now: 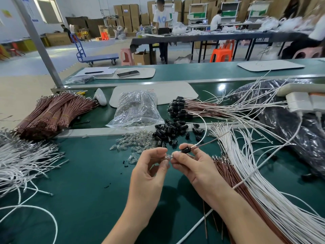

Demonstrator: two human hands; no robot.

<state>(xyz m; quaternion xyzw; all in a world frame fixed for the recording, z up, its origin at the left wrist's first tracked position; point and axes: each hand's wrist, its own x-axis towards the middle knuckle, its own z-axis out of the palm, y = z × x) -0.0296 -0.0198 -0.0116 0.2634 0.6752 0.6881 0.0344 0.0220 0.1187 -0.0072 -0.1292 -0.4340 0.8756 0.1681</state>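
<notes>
Low at the middle of the dark green bench mat (pixel 84 173), the left hand (pixel 151 166) and right hand (pixel 191 164) meet fingertip to fingertip. The small clear glass bulb (pixel 167 157) sits between them, at 3 o'clock from the left hand's fingertips (pixel 162 152), which are curled close and pinch it between thumb and forefinger. The bulb is tiny, see-through, with a metallic glint at its base.

The right hand's fingers are curled tight round the short black cylindrical socket (pixel 186 149), which lies at 2 o'clock from the bulb and close beside it. A thin white wire (pixel 204 131) and a thin brown wire (pixel 216 139) run out of the socket's far end toward 1 o'clock.

At 11 o'clock beyond the hands lies a loose heap of clear bulbs (pixel 133 142), at 12 o'clock a heap of black sockets (pixel 168 131), and farther off a crumpled clear plastic bag (pixel 137 108).
</notes>
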